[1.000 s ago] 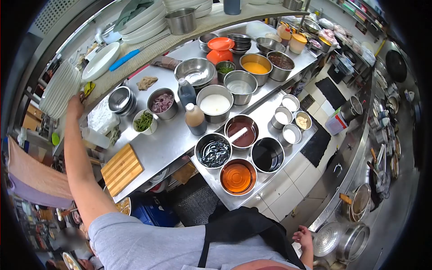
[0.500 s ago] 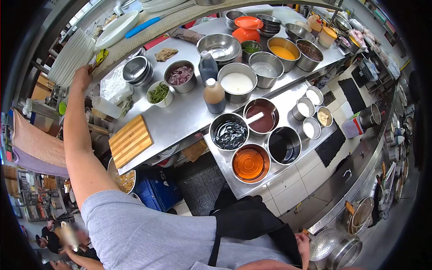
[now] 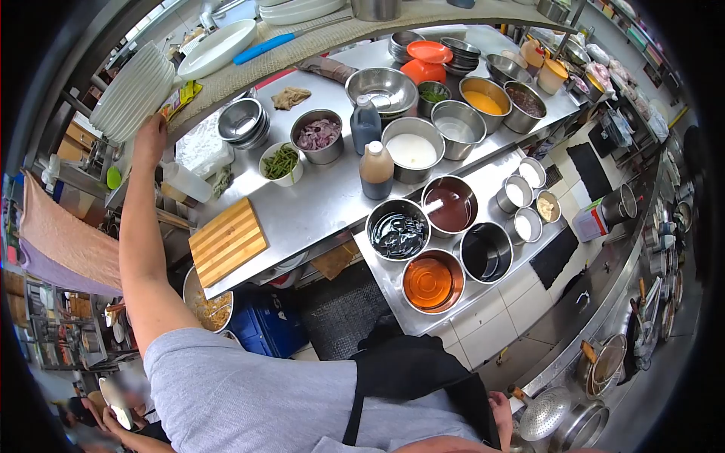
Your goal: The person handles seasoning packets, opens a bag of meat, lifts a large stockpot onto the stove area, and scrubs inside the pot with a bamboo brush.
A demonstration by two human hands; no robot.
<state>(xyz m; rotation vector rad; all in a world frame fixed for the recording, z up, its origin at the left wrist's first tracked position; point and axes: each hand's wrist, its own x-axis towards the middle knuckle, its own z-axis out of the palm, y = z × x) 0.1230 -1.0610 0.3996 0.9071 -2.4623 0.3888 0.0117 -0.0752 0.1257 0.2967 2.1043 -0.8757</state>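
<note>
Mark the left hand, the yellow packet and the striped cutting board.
left hand (image 3: 152, 134), head view, back of hand
yellow packet (image 3: 183, 97), head view, visible middle
striped cutting board (image 3: 228, 242), head view, top face

I'm seeing a glossy packet (image 3: 183, 98) at the edge of rough cloth (image 3: 226, 78), smooth plates (image 3: 132, 90), and a wooden board (image 3: 228, 245) on a shiny metal table (image 3: 306, 208).

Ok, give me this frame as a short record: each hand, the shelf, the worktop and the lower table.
Left hand: arm stretched out, fingers at the yellow packet beside the stacked plates; grip unclear
Right hand: low beside the black apron, near the perforated ladle; nothing seen in it
Shelf: oval plate, blue-handled tool
Worktop: striped cutting board, white tub of cut green vegetables, two bottles
Lower table: four large pots with dark, reddish and orange contents, four smaller pots
</note>
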